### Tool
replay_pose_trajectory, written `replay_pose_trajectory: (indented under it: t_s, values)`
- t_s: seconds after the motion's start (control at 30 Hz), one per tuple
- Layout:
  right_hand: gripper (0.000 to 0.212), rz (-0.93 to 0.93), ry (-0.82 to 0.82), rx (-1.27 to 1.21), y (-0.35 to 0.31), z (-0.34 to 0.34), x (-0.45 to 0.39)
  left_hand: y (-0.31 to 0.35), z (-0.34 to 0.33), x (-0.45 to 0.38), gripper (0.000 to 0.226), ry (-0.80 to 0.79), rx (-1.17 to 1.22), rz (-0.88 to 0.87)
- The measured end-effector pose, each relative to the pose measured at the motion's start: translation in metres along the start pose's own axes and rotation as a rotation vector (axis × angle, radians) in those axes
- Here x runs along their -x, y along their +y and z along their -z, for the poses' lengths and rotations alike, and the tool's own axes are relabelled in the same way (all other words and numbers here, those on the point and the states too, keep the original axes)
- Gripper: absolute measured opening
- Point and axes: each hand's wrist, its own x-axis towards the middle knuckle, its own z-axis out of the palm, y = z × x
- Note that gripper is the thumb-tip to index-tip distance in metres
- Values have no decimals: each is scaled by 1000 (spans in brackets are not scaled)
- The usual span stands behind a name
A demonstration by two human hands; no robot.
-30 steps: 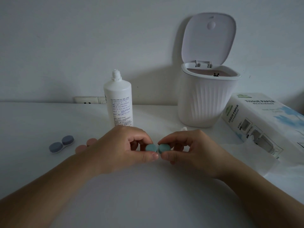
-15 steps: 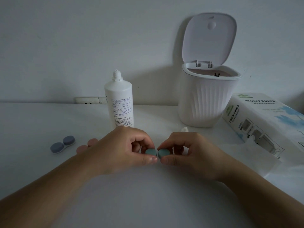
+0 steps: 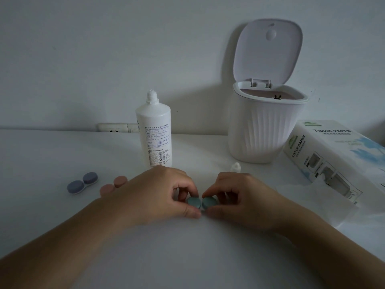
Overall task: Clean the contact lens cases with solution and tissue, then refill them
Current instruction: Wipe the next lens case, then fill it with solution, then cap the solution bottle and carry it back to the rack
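In front of the solution bottle [image 3: 154, 134], the teal lens case [image 3: 201, 202] sits on the worktop [image 3: 52, 155]; left hand [image 3: 158, 192] and right hand [image 3: 239, 197] each pinch one cap, fingers curled. Judged step: capping or uncapping; next calls for opposite twists.

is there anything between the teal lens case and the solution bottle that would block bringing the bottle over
Nothing visible does. The teal lens case sits pinched between the left hand and right hand; the uncapped solution bottle stands just behind the left hand on bare table.

The white table [image 3: 52, 215] carries a solution bottle [image 3: 154, 134], ribbed bin [image 3: 260, 132], tissue box [image 3: 333, 159] and purple lens case [image 3: 82, 182].
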Motion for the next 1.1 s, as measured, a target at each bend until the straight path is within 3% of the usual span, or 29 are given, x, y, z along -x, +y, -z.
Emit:
replay_pose_trajectory:
  t_s: [0.3, 0.43, 0.53, 0.67, 0.77, 0.87, 0.97, 1.1]
  values:
    - [28, -49, 88, -48, 5, 1, -1, -7, -3, 1, 56, 67, -115, 4]
    - [6, -112, 399, -80, 16, 6, -3, -1, 9, 4, 33, 399, 60, -159]
    - [5, -269, 582, -83, 29, 8, -4, 4, 18, 7, 12, 708, 112, -211]
    - [19, -460, 574, -17, 43, 5, -6, -4, 27, 9, 11, 1018, 59, -127]
    - [30, -510, 528, 37, 47, 1, -7, -15, 30, 7, 22, 1142, 148, 23]
    - [31, -515, 507, 82, 47, -1, -9, -26, 34, 5, 47, 1115, 221, 132]
    - [13, -510, 491, 93, 44, 0, -10, -35, 36, 2, 64, 1024, 327, 179]
    - [20, -520, 473, 127, 41, 1, -9, -43, 30, -2, 89, 773, 405, 301]
